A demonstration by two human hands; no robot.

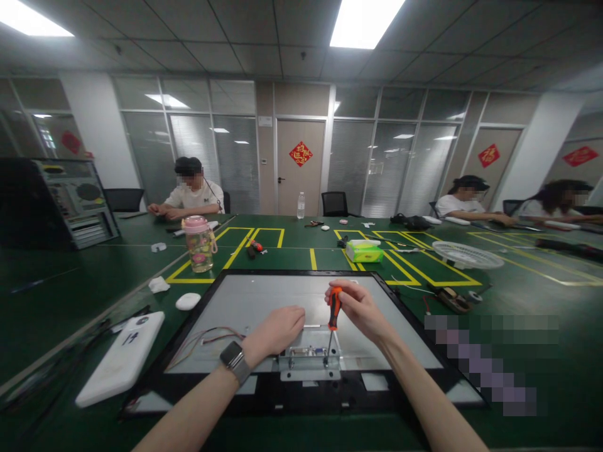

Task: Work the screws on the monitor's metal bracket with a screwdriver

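My right hand [357, 304] grips an orange-and-black screwdriver [335, 307] near the top of its handle. The shaft points down, and its tip meets the right part of a silver metal bracket [309, 375]. My left hand [277, 328] lies at the bracket's far left side, fingers together and curled down; what they hold, if anything, is hidden. The bracket sits near the front edge of a large flat display panel [377, 351] with a black frame. Thin wires [200, 339] run across the panel left of my left hand.
Left of the panel are a white power bank-like slab [123, 358], a white rounded case [187, 301], crumpled tissue [159, 285] and a pink-lidded bottle [200, 245]. Beyond it stand a green tissue pack [364, 251] and a white round grille [467, 255]. Several people sit around the table.
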